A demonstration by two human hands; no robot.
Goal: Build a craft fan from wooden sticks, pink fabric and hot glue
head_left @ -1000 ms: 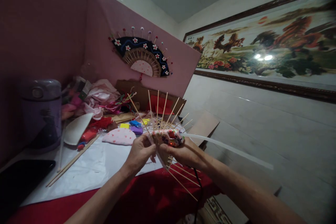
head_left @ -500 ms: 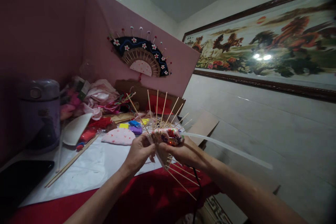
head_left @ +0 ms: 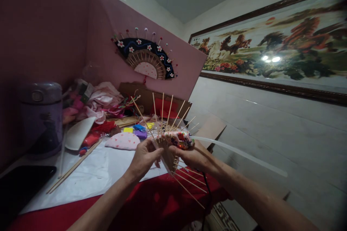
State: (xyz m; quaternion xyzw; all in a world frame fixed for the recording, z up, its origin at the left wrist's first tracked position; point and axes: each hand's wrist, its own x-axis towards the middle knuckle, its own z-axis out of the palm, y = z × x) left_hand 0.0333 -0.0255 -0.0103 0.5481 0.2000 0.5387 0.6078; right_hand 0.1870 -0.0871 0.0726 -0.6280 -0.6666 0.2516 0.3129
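A half-made fan of thin bamboo sticks (head_left: 165, 122) is held up in front of me, its sticks spreading upward and down to the right. My left hand (head_left: 143, 157) pinches the fan at its left side. My right hand (head_left: 193, 155) is closed on a glue gun (head_left: 180, 139) wrapped in flowered fabric, with a long clear glue stick (head_left: 238, 153) trailing out to the right. The gun's nose points at the fan's hub. A black cord (head_left: 207, 195) hangs below my right hand.
White paper (head_left: 92, 173) covers a red cloth (head_left: 151, 205) on the table. On it lie a pink padded semicircle (head_left: 123, 140), loose bamboo sticks (head_left: 73, 166), colored scraps, a purple jug (head_left: 42, 115) and a dark phone (head_left: 21, 182). A finished fan (head_left: 146, 57) hangs on the pink board.
My right hand with the glue gun has shifted slightly right and up. The fan and my left hand have barely moved.
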